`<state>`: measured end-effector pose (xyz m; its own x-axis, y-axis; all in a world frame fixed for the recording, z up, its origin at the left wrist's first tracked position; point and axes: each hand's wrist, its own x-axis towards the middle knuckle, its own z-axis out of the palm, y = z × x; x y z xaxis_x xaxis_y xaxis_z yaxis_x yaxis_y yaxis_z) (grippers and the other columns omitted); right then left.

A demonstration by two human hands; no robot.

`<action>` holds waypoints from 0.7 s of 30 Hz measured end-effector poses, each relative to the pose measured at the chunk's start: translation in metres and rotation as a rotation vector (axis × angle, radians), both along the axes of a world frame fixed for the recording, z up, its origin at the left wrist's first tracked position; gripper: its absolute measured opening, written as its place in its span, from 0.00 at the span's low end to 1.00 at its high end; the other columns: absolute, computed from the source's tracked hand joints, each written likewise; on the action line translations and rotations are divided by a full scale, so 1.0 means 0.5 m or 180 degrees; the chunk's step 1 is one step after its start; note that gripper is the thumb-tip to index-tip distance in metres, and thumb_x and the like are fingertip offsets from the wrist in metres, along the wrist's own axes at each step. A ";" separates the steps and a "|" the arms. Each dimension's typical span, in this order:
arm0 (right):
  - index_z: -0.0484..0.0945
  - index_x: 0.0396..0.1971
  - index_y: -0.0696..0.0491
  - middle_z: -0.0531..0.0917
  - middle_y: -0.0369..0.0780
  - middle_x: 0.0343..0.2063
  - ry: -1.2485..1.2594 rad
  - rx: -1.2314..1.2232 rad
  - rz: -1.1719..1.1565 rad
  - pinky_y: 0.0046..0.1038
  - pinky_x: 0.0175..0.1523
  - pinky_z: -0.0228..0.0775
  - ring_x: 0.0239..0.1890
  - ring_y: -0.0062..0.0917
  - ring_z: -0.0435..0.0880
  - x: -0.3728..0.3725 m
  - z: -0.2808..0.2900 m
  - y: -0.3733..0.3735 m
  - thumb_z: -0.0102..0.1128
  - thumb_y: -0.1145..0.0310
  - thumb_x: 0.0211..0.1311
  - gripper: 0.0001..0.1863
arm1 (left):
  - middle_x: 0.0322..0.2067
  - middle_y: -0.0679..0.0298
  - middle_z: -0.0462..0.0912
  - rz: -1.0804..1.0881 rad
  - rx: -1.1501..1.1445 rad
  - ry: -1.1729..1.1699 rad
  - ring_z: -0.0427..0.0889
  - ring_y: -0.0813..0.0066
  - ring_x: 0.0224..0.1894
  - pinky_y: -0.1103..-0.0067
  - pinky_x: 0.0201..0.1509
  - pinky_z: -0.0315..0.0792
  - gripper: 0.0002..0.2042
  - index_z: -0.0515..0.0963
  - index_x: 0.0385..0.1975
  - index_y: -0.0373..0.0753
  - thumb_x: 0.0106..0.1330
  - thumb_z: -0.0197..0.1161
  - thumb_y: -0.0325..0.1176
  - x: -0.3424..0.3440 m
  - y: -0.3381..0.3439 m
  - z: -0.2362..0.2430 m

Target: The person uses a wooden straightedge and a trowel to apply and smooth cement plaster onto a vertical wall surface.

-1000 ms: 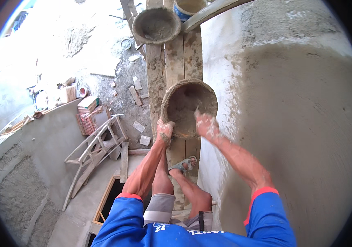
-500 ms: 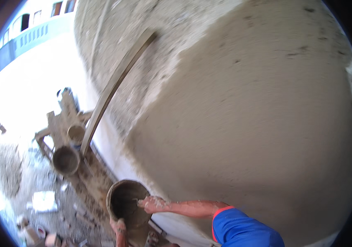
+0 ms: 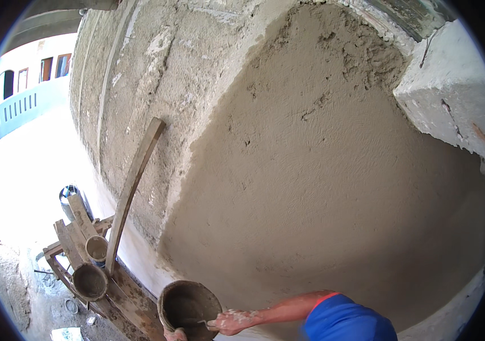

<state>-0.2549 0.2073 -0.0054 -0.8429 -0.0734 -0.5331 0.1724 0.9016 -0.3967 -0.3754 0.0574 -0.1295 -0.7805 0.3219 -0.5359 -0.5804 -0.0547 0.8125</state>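
Note:
A mortar-crusted bucket (image 3: 187,298) with grey mix inside is at the bottom centre. My left hand (image 3: 175,335) grips its near left rim, partly cut off by the lower edge. My right hand (image 3: 228,321) is closed on a small trowel-like tool (image 3: 201,321) at the bucket's right side, its working end dipping into the bucket and hard to make out. Beside and above them spreads a wall of damp grey plaster (image 3: 322,187), rougher and pitted near the top, bordered on the left by a coarse render strip (image 3: 146,85).
Plank scaffolding (image 3: 132,301) holds another mortar bowl (image 3: 89,282) and a smaller pail (image 3: 96,248). A long wooden board (image 3: 133,187) stands leaning there. A concrete ledge (image 3: 441,91) juts at upper right. A bright yard and a railed building (image 3: 18,102) lie left.
The view has swung up from the planks and legs to the wall, leaving the bucket and both hands low in frame. Both hands have stayed on the bucket and tool.

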 end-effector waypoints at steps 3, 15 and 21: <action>0.75 0.38 0.51 0.80 0.49 0.26 -0.0275 0.0119 -0.0163 0.46 0.36 0.75 0.33 0.46 0.82 0.015 -0.043 0.038 0.49 0.70 0.48 0.14 | 0.44 0.58 0.79 -0.0109 0.0006 -0.0083 0.79 0.68 0.42 0.80 0.48 0.71 0.31 0.71 0.54 0.34 0.41 0.51 0.14 0.015 0.000 0.032; 0.73 0.37 0.56 0.78 0.48 0.23 0.0809 0.1463 -0.0407 0.47 0.30 0.71 0.27 0.45 0.80 -0.032 0.004 0.063 0.45 0.69 0.57 0.11 | 0.45 0.57 0.79 -0.0221 0.0363 0.0022 0.79 0.67 0.43 0.79 0.49 0.70 0.31 0.71 0.53 0.33 0.42 0.50 0.14 -0.007 0.038 0.112; 0.75 0.33 0.53 0.80 0.45 0.29 -0.0347 0.0174 -0.0641 0.44 0.37 0.73 0.33 0.47 0.79 -0.037 0.097 0.001 0.43 0.66 0.59 0.12 | 0.46 0.56 0.78 -0.0180 0.0383 0.0273 0.78 0.66 0.45 0.79 0.50 0.70 0.31 0.71 0.53 0.33 0.42 0.49 0.14 -0.002 0.033 0.063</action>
